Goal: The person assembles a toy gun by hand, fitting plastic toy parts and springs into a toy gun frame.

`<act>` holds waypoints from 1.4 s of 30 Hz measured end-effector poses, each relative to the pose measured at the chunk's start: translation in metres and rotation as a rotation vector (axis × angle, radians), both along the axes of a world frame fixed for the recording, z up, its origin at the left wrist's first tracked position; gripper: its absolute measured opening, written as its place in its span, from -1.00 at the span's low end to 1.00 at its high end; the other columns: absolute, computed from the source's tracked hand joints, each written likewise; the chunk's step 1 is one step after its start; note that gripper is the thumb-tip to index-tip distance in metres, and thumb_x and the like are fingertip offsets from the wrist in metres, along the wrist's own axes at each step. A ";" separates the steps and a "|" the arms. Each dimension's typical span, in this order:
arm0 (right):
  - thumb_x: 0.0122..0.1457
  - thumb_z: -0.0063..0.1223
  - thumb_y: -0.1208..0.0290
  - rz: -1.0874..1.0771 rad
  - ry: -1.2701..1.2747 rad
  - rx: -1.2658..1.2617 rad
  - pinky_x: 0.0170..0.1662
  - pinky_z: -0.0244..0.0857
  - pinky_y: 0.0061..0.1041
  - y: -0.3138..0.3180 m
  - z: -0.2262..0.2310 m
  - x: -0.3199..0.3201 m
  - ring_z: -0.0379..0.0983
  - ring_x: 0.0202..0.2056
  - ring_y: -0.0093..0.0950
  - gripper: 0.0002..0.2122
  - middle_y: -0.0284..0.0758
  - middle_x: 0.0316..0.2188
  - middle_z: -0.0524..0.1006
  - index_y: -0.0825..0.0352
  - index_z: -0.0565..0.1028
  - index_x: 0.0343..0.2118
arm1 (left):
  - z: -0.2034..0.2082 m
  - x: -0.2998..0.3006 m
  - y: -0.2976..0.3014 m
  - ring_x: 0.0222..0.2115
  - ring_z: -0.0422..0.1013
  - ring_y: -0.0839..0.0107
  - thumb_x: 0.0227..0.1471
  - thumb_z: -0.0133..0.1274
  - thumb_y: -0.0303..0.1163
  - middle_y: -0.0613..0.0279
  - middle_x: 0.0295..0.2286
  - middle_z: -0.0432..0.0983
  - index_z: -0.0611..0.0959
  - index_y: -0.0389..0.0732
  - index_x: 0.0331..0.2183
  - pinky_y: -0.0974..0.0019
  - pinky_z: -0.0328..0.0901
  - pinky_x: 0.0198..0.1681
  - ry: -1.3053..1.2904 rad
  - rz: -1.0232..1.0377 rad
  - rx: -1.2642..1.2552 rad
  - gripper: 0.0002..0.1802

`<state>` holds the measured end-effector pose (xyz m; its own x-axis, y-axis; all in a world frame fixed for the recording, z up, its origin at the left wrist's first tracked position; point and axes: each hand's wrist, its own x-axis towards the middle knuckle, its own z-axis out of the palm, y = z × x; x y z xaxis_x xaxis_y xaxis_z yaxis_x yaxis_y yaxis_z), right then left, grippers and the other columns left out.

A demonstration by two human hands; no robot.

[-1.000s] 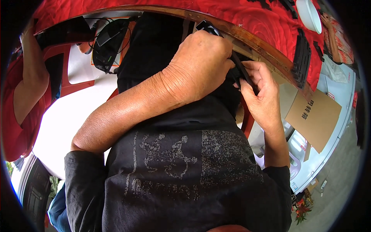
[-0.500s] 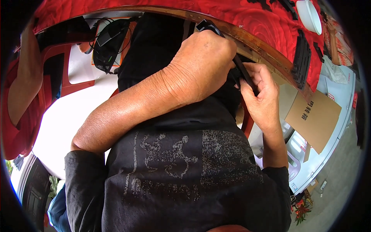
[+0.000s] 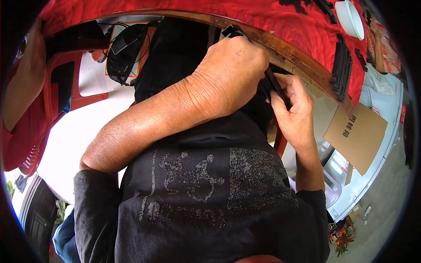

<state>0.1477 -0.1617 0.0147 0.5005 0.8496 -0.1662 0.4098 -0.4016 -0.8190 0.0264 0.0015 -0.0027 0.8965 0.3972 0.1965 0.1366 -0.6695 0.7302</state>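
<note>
A long, narrow black strip (image 3: pixel 277 85) is held in both hands, just off the near side of the surface (image 3: pixel 302 65), whose wooden edge shows under a red cloth (image 3: pixel 201 5). Its long axis slants from far left to near right, at a steeper angle than the wooden edge beside it, so the gap between the two widens toward the near end. One end points near and right; a dark piece with a pale, shiny tip sticks out beyond the knuckles, pointing far and left. The middle is covered, so I cannot tell whether both ends belong to one rigid piece.

The left hand (image 3: pixel 237 72) is closed in a fist around the strip, back of the hand up, its fingertips mostly hidden. The right hand (image 3: pixel 296 111) grips the near end, thumb on the left side and curled fingers on the far and right side.

On the surface to the right lies a group of similar black strips (image 3: pixel 341 72), running far to near, with a white bowl (image 3: pixel 350 19) beyond. Farther right and nearer is a cardboard sheet (image 3: pixel 357 136). To the left, a black bag (image 3: pixel 120 65) lies near a red chair (image 3: pixel 87 103).
</note>
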 end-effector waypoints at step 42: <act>0.18 -0.05 0.75 -0.092 0.096 0.114 -0.10 0.41 -0.57 -0.010 -0.021 -0.009 0.55 -0.18 -0.55 -0.72 -0.21 -0.21 0.61 0.48 0.41 -0.04 | 0.005 0.003 -0.010 -0.46 0.53 0.04 -0.14 0.27 -0.38 0.11 -0.58 0.54 0.59 -0.22 -0.51 0.07 0.43 -0.40 0.091 -0.001 0.079 -0.82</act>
<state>0.1385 -0.1716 -0.0067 0.5632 0.8173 -0.1217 0.2935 -0.3355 -0.8951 0.0295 -0.0081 0.0022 0.9125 0.3825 0.1451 0.1989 -0.7247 0.6597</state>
